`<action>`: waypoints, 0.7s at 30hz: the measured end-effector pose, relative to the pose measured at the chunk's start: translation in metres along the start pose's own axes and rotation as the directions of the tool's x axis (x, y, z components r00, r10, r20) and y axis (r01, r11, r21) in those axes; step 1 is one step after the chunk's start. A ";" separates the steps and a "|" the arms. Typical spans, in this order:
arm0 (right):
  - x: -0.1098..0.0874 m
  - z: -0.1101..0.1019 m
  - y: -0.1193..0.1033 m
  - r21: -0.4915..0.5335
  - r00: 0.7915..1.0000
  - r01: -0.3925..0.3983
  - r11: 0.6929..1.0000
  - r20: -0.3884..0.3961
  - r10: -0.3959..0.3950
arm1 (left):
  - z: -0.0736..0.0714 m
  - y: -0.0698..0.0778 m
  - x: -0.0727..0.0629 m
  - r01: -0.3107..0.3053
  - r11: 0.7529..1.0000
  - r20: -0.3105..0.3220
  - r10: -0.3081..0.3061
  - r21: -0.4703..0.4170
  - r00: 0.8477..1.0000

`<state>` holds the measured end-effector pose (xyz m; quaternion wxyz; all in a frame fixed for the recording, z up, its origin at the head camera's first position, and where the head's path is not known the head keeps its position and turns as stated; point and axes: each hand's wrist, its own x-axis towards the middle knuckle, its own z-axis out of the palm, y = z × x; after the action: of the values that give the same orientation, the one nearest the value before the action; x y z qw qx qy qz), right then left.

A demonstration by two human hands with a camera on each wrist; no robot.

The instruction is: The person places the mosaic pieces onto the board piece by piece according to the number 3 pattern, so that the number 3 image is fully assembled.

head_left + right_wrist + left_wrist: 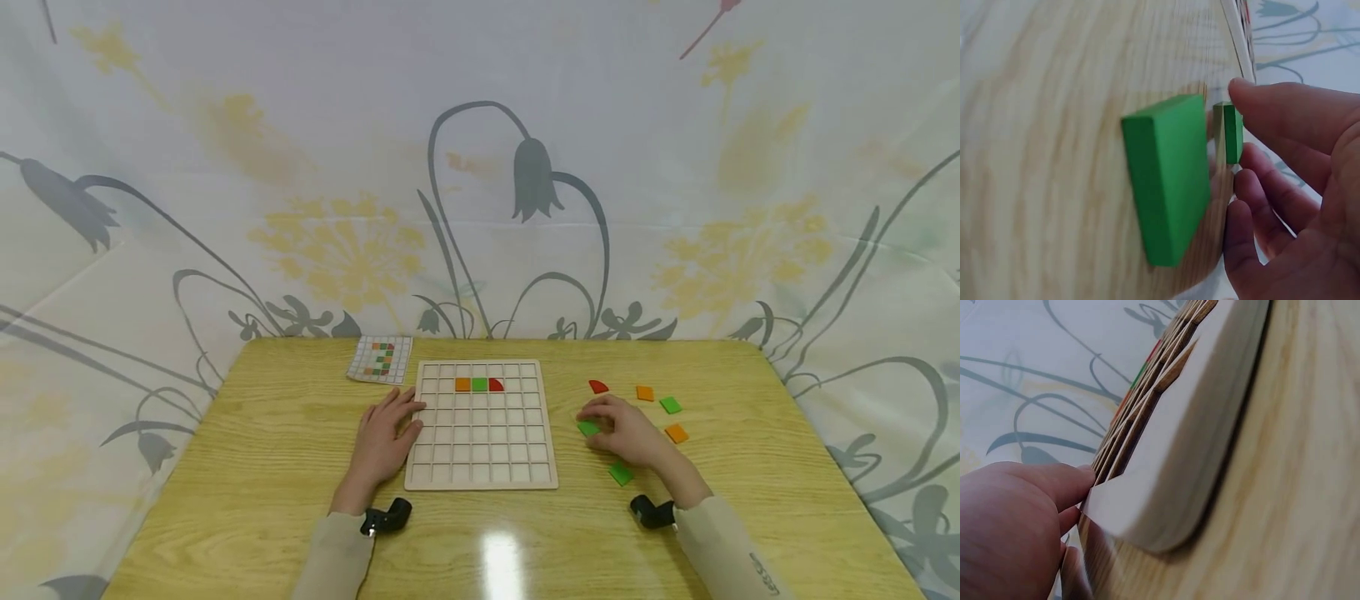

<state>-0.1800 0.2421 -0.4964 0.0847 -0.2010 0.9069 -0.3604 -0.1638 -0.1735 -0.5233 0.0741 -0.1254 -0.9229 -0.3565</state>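
Observation:
My left hand (384, 437) rests at the left edge of the pale wooden grid board (482, 486), fingers spread and fingertips on its rim. Near the top of the board, an orange square tile (462, 384), a green square tile (480, 384) and a red quarter-round tile (496, 385) sit side by side in cells. To the right of the board, my right hand (628, 432) pinches a green square tile (1233, 133) between thumb and fingers, low over the table. Another green tile (1175, 181) lies flat on the table, nearer the wrist.
Around the right hand lie a red quarter-round piece (598, 387), two orange tiles (645, 392) and a further green tile (671, 405). A printed pattern card (380, 359) lies behind the left hand. Patterned cloth (480, 167) hangs behind the wooden table (270, 467).

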 end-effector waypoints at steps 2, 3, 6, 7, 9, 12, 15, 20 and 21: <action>-0.001 0.000 -0.001 -0.012 1.000 0.013 1.000 -0.005 -0.013 | 0.000 0.000 0.000 -0.002 1.000 0.001 0.002 -0.002 1.000; -0.001 0.000 -0.001 -0.017 1.000 0.022 1.000 -0.006 -0.022 | 0.000 0.001 0.000 -0.003 1.000 0.000 0.003 -0.001 1.000; -0.002 0.001 -0.003 -0.020 1.000 0.029 0.999 -0.010 -0.029 | 0.000 0.001 0.000 -0.007 1.000 -0.008 0.007 -0.002 1.000; -0.002 0.001 -0.004 -0.019 1.000 0.028 0.999 -0.011 -0.028 | 0.000 0.002 0.000 -0.009 1.000 -0.010 0.009 -0.001 1.000; -0.002 0.001 -0.004 -0.017 1.000 0.024 1.000 -0.014 -0.024 | 0.000 0.002 -0.001 -0.012 1.000 -0.013 0.012 0.000 1.000; -0.002 0.002 -0.005 -0.031 1.000 0.012 0.999 -0.027 -0.013 | 0.000 0.002 -0.001 -0.011 1.000 -0.009 0.011 0.001 1.000; 0.000 0.003 -0.005 -0.076 0.999 0.009 0.997 -0.046 -0.013 | 0.000 0.002 -0.001 -0.010 1.000 -0.009 0.010 0.000 1.000; 0.003 0.005 -0.007 -0.170 0.998 0.009 0.985 -0.067 -0.021 | 0.000 0.002 -0.002 -0.014 1.000 -0.010 0.014 -0.012 1.000; 0.003 0.005 -0.008 -0.184 0.997 0.008 0.983 -0.071 -0.022 | 0.000 0.002 -0.002 -0.014 1.000 -0.010 0.014 -0.011 1.000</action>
<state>-0.1793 0.2327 -0.4947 0.0303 -0.2015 0.9372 -0.2831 -0.1617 -0.1727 -0.5224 0.0804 -0.1306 -0.9196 -0.3618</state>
